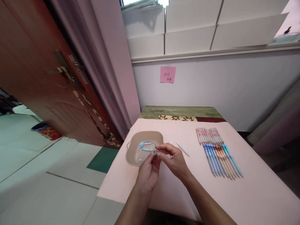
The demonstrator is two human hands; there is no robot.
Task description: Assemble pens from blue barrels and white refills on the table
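Note:
My left hand and my right hand meet just in front of a beige basin. Pinched between their fingertips is a small blue-grey piece, mostly covered by the fingers, so its exact kind is unclear. Inside the basin lie a few light-blue pen parts and small white bits. To the right of my right hand, a slim pale-blue pen barrel rests at a slant on the pink tabletop. Another thin white piece shows partly behind my right fingers.
Pens stand out in two rows on the right of the table: pinkish ones behind, blue and brown ones in front. A pink note is stuck to the wall. To the left are a brown door and tiled floor.

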